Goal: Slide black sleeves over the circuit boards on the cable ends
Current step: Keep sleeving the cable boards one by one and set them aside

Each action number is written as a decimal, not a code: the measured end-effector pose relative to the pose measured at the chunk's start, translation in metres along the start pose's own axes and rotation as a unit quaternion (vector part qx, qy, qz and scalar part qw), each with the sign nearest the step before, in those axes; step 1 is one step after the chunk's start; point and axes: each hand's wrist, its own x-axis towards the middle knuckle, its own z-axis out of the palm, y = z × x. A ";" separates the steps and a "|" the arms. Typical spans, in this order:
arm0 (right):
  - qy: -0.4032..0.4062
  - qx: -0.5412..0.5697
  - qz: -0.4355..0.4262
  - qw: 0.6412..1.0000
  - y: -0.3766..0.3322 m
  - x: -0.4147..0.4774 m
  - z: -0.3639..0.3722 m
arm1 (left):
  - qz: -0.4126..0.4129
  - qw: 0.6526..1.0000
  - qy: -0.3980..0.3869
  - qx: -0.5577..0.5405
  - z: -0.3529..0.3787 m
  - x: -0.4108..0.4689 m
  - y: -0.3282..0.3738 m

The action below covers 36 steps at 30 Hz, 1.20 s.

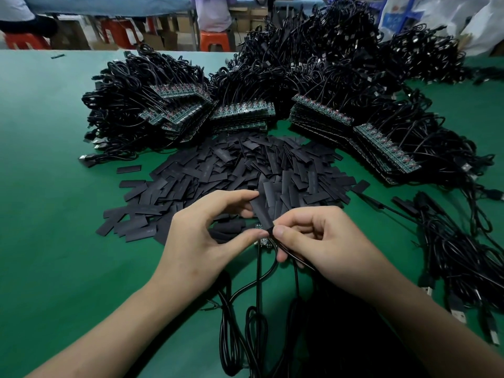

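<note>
Here, the black sleeve (261,211) was pinched in the left hand (201,236), its near end touching the cable (296,282) pinched in the right hand (327,241).

One flat black rectangular sleeve (262,211) is tilted above the green table (54,159), held by the left hand (207,230). Its lower end meets a thin black cable (297,259) pinched by the right hand (321,241). Just beyond lies a loose heap of flat black sleeves (231,170). Behind the heap, stacked rows of green circuit boards (242,111) fan out, with their tangled black cable bundles (327,58) piled further back.
</note>
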 end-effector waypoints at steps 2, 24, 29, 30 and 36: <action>0.002 0.000 -0.006 1.000 0.000 0.000 0.000 | 0.000 1.000 0.004 0.001 0.000 0.000 0.000; 0.069 0.085 0.038 0.993 -0.055 -0.023 -0.104 | -0.026 0.999 -0.002 0.020 -0.004 0.000 -0.001; 0.136 -0.167 0.128 0.968 -0.044 -0.018 -0.148 | -0.029 0.999 -0.012 0.038 -0.003 -0.001 0.000; 0.143 -0.264 0.147 0.943 -0.036 -0.012 -0.147 | -0.032 0.999 -0.022 0.033 -0.003 0.000 0.001; 0.169 -0.602 0.189 0.758 0.011 0.002 -0.116 | 0.005 0.993 -0.097 0.074 -0.002 -0.002 -0.002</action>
